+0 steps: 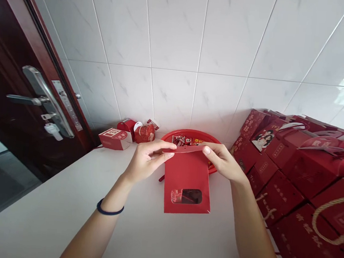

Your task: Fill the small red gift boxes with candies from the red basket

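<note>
A small red gift box (187,182) with a clear window near its bottom stands on the white counter (63,200). My left hand (148,159) pinches the left end of its top flap. My right hand (222,159) pinches the right end of the same flap. Both hands hold the flap about level over the box. A dark band circles my left wrist. Behind the box lies a round red basket (189,136) holding several wrapped sweets.
A pile of red gift boxes (300,180) with rope handles fills the right side. Small red boxes (115,138) and a red pouch (144,134) sit at the back by the tiled wall. A dark door with a metal handle (39,97) stands at left.
</note>
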`<control>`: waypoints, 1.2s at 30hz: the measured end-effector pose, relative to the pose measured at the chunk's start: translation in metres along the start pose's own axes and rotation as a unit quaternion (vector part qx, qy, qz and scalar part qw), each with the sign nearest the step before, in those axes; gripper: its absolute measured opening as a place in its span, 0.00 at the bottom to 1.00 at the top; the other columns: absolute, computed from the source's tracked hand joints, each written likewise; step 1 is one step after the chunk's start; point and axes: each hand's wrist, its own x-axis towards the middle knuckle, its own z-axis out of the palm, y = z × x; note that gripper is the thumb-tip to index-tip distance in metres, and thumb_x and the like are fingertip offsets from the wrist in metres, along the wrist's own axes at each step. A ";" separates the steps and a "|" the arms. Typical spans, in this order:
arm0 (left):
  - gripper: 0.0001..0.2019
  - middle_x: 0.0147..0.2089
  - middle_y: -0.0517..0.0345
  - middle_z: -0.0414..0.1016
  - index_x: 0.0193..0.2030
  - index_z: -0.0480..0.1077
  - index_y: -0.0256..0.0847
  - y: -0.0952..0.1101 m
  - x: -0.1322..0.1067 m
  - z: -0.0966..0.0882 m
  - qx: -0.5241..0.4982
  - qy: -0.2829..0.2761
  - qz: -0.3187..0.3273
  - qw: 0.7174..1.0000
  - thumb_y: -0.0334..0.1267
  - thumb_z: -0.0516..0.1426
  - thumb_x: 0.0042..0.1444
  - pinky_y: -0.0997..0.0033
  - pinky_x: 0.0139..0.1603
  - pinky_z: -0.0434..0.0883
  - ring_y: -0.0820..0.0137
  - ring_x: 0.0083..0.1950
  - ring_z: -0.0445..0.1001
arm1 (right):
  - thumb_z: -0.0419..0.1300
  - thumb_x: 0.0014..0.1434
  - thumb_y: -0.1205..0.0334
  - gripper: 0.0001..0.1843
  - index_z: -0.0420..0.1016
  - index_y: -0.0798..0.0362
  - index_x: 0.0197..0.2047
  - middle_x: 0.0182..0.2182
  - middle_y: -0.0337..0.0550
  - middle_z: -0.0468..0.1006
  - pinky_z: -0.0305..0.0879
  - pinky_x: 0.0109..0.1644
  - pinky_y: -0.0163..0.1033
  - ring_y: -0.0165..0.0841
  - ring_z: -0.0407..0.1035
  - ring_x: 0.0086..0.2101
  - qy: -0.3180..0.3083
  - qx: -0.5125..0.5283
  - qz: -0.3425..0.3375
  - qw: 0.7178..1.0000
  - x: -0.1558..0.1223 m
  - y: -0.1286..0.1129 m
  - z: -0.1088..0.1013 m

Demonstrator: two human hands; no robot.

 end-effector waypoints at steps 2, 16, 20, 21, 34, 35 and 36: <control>0.05 0.40 0.54 0.84 0.39 0.81 0.41 0.001 0.001 -0.001 0.007 0.008 0.026 1.000 0.36 0.63 0.59 0.73 0.39 0.79 0.67 0.41 0.82 | 0.57 0.65 0.40 0.25 0.76 0.55 0.36 0.31 0.42 0.75 0.68 0.33 0.35 0.31 0.70 0.31 -0.003 0.006 0.008 1.000 0.000 0.001 0.000; 0.05 0.37 0.56 0.83 0.35 0.81 0.42 0.008 0.008 -0.009 0.014 0.187 0.014 0.982 0.39 0.66 0.52 0.71 0.36 0.80 0.66 0.38 0.81 | 0.64 0.60 0.59 0.12 0.75 0.59 0.29 0.23 0.36 0.71 0.60 0.30 0.32 0.25 0.63 0.26 -0.166 -0.113 0.032 0.979 0.065 -0.069 -0.024; 0.17 0.44 0.55 0.82 0.46 0.79 0.42 0.009 0.030 -0.005 -0.060 0.301 -0.015 0.952 0.42 0.69 0.49 0.66 0.49 0.79 0.65 0.45 0.80 | 0.65 0.57 0.69 0.05 0.78 0.61 0.30 0.22 0.36 0.72 0.57 0.27 0.30 0.23 0.61 0.25 -0.219 -0.242 0.018 0.945 0.116 -0.122 -0.038; 0.20 0.47 0.55 0.81 0.50 0.77 0.43 0.013 0.035 -0.003 -0.089 0.309 -0.013 0.947 0.42 0.69 0.49 0.64 0.53 0.77 0.64 0.48 0.80 | 0.65 0.57 0.70 0.05 0.77 0.62 0.30 0.21 0.36 0.71 0.57 0.27 0.30 0.23 0.60 0.24 -0.223 -0.270 0.009 0.937 0.124 -0.137 -0.044; 0.11 0.36 0.52 0.80 0.38 0.79 0.39 0.021 -0.090 0.134 -0.187 -0.207 -0.235 0.931 0.45 0.61 0.59 0.67 0.47 0.75 0.65 0.40 0.77 | 0.69 0.59 0.64 0.18 0.80 0.66 0.50 0.39 0.59 0.81 0.67 0.38 0.43 0.37 0.77 0.37 0.488 -0.535 0.166 0.670 0.010 -0.244 -0.251; 0.11 0.38 0.51 0.80 0.38 0.79 0.39 0.021 -0.107 0.150 -0.214 -0.250 -0.249 0.911 0.45 0.63 0.57 0.67 0.48 0.75 0.64 0.41 0.78 | 0.69 0.59 0.65 0.19 0.80 0.65 0.52 0.44 0.63 0.80 0.67 0.39 0.43 0.40 0.77 0.41 0.513 -0.534 0.186 0.646 0.001 -0.237 -0.266; 0.11 0.37 0.52 0.80 0.38 0.80 0.41 0.022 -0.123 0.163 -0.236 -0.283 -0.271 0.889 0.46 0.64 0.56 0.66 0.48 0.75 0.64 0.41 0.78 | 0.67 0.60 0.66 0.20 0.79 0.64 0.54 0.47 0.65 0.80 0.68 0.41 0.43 0.41 0.76 0.45 0.533 -0.528 0.206 0.628 -0.006 -0.228 -0.281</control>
